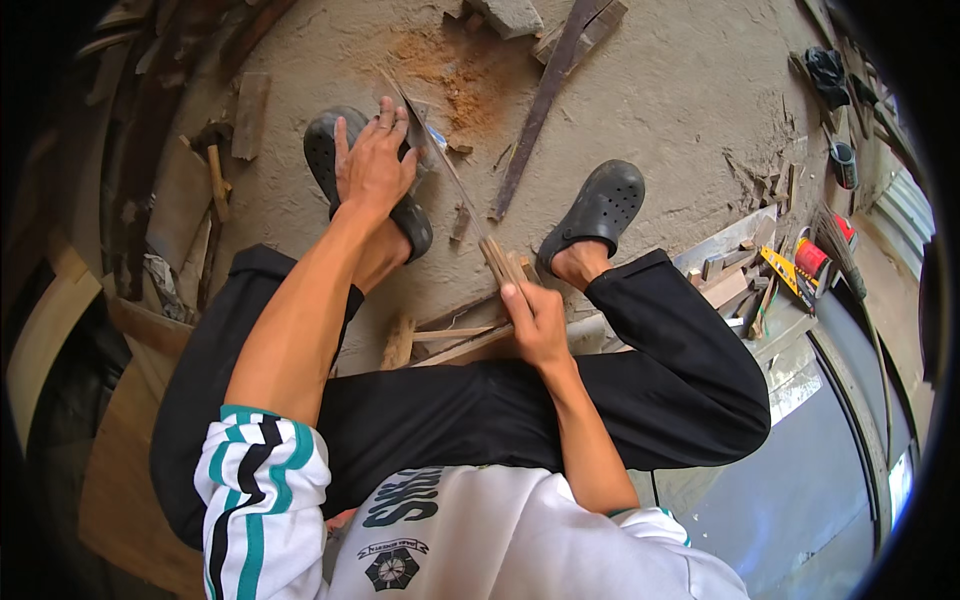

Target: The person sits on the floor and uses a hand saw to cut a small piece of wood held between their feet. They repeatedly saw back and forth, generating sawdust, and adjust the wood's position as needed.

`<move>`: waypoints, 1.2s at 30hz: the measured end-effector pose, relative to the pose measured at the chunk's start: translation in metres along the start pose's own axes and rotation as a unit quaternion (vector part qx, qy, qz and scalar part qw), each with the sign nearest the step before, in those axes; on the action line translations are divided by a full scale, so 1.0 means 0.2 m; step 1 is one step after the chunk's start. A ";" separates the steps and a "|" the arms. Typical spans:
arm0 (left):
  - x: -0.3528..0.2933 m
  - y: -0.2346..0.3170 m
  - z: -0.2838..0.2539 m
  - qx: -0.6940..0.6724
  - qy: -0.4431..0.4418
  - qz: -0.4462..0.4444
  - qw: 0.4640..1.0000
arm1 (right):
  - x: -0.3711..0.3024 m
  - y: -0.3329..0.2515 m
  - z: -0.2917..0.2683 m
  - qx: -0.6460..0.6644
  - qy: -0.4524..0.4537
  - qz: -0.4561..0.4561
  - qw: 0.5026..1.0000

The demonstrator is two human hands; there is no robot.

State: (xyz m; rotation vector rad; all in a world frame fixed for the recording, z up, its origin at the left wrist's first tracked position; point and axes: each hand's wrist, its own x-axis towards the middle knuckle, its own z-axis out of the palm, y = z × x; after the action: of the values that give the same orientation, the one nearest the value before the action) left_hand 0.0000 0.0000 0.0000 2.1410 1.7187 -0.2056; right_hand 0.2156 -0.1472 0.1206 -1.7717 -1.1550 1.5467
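Note:
My right hand is closed around the light wooden handle of a long, thin-bladed tool. Its blade slants up and to the left, seen nearly edge-on and a little blurred, so I cannot tell its exact kind. Beside the blade's far part is my left hand, back upward, with the fingers stretched and slightly apart. It lies over my left black clog; whether the fingertips touch the blade or something under it cannot be made out. Orange-brown dust is scattered on the ground just beyond the blade.
A long dark wooden strip lies between my feet, right of the blade. My right clog rests nearby. Wood offcuts, a yellow tool and a red can are at the right. Boards lean at the left.

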 end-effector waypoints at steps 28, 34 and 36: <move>0.04 0.03 -0.05 0.017 -0.021 0.023 0.999 | 0.38 0.06 0.15 -0.029 0.024 -0.024 0.999; 0.00 0.01 -0.06 -0.011 0.008 0.008 1.000 | -0.11 0.00 -0.03 -0.012 -0.020 0.046 0.999; 0.02 0.00 -0.03 -0.002 0.007 0.017 1.000 | 0.12 0.05 0.06 -0.040 -0.010 0.005 0.999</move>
State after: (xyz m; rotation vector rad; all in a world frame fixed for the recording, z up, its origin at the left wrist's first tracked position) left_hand 0.0004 0.0055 0.0045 2.1726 1.6868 -0.1779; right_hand 0.2070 -0.1333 0.0980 -1.8203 -1.2340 1.5469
